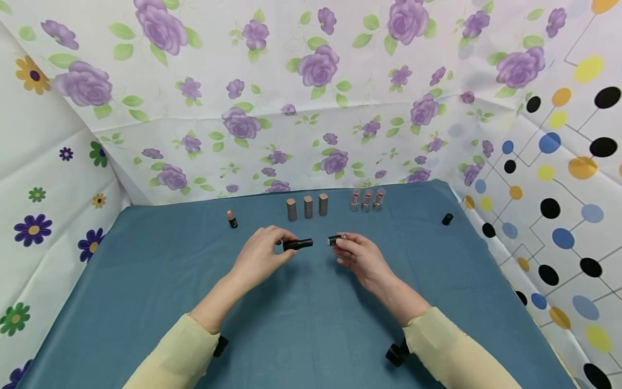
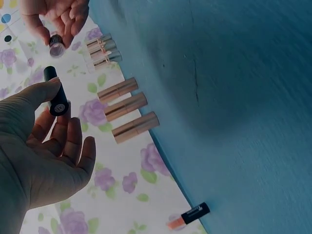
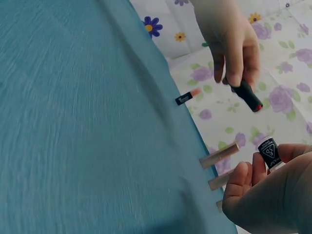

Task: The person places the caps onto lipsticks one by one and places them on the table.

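Above the middle of the cloth, my left hand pinches a slim black lipstick tube between thumb and fingers. The tube lies nearly level, and a bit of red shows at its end in the right wrist view. Facing it across a small gap, my right hand holds a short black lipstick cap with white print. A pale, shiny rim shows on that piece in the left wrist view. The two pieces are apart.
Behind the hands stand several lipsticks: three tan tubes and three clear-capped ones. An uncapped peach lipstick stands at back left. A small black cap lies at right on the blue cloth. Patterned sheets border it.
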Demonstrator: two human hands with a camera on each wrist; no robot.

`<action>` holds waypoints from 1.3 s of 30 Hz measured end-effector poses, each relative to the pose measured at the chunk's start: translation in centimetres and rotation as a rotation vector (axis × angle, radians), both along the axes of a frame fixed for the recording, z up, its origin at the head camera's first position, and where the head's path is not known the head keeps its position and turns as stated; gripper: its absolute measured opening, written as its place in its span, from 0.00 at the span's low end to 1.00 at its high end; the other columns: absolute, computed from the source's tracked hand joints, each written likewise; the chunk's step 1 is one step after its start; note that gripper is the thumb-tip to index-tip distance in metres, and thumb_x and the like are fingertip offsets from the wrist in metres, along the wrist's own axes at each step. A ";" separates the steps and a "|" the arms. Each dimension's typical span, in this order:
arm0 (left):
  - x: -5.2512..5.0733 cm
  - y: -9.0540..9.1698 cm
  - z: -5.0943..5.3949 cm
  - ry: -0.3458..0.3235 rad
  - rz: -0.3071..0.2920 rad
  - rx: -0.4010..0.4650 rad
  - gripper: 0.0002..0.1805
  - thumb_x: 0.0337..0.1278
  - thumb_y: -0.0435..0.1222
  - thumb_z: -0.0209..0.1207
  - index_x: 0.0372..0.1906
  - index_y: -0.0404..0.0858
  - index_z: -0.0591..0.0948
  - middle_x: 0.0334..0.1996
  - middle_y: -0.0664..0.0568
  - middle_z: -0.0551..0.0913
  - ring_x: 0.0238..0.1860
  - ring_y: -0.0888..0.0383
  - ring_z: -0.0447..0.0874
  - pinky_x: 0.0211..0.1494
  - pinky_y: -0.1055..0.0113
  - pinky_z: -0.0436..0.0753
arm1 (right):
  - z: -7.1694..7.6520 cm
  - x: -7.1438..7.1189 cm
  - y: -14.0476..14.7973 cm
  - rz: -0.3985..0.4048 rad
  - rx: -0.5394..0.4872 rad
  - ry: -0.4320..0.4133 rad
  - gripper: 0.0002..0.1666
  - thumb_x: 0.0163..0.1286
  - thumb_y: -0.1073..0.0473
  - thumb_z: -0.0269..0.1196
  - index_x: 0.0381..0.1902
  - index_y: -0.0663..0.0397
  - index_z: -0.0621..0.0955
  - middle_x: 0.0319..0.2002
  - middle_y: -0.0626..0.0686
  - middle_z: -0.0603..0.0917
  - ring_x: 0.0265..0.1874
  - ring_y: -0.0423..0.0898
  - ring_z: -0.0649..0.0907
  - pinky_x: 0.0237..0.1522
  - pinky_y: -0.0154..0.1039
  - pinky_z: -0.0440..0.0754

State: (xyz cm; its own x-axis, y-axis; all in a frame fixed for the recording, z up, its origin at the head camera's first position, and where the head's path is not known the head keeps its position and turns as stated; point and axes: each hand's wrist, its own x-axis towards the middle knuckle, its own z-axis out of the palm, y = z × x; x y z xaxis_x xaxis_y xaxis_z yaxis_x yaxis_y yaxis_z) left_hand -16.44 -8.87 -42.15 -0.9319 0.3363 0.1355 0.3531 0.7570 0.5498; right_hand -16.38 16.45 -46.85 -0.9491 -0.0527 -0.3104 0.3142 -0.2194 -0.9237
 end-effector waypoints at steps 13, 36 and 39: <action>-0.2 1.1 -0.7 -0.006 -0.032 0.019 0.09 0.62 0.39 0.71 0.47 0.49 0.88 0.46 0.56 0.84 0.47 0.50 0.78 0.50 0.54 0.77 | 0.5 0.5 -2.0 0.049 -0.043 -0.001 0.26 0.75 0.59 0.65 0.66 0.62 0.75 0.47 0.52 0.84 0.46 0.46 0.85 0.47 0.40 0.83; 0.1 1.7 -1.3 0.041 -0.062 0.040 0.10 0.61 0.40 0.72 0.47 0.48 0.89 0.43 0.57 0.84 0.47 0.52 0.78 0.52 0.54 0.76 | -0.3 1.1 -3.3 0.046 -0.066 0.001 0.18 0.74 0.61 0.65 0.58 0.59 0.79 0.49 0.54 0.83 0.46 0.47 0.84 0.46 0.40 0.83; 0.1 1.7 -1.3 0.046 -0.064 0.038 0.11 0.61 0.40 0.72 0.48 0.47 0.89 0.42 0.57 0.84 0.46 0.51 0.78 0.50 0.55 0.76 | -0.5 1.1 -3.4 0.041 -0.058 0.003 0.18 0.74 0.60 0.66 0.59 0.59 0.79 0.48 0.54 0.84 0.46 0.46 0.85 0.46 0.40 0.83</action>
State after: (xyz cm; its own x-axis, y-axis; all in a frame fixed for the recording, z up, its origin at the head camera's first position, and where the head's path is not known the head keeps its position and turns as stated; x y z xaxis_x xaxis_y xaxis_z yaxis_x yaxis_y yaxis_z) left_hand -16.35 -7.19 -43.47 -0.9012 0.3888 0.1914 0.4256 0.7108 0.5600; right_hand -15.29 13.03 -47.31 -0.9469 -0.1092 -0.3025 0.3210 -0.2599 -0.9107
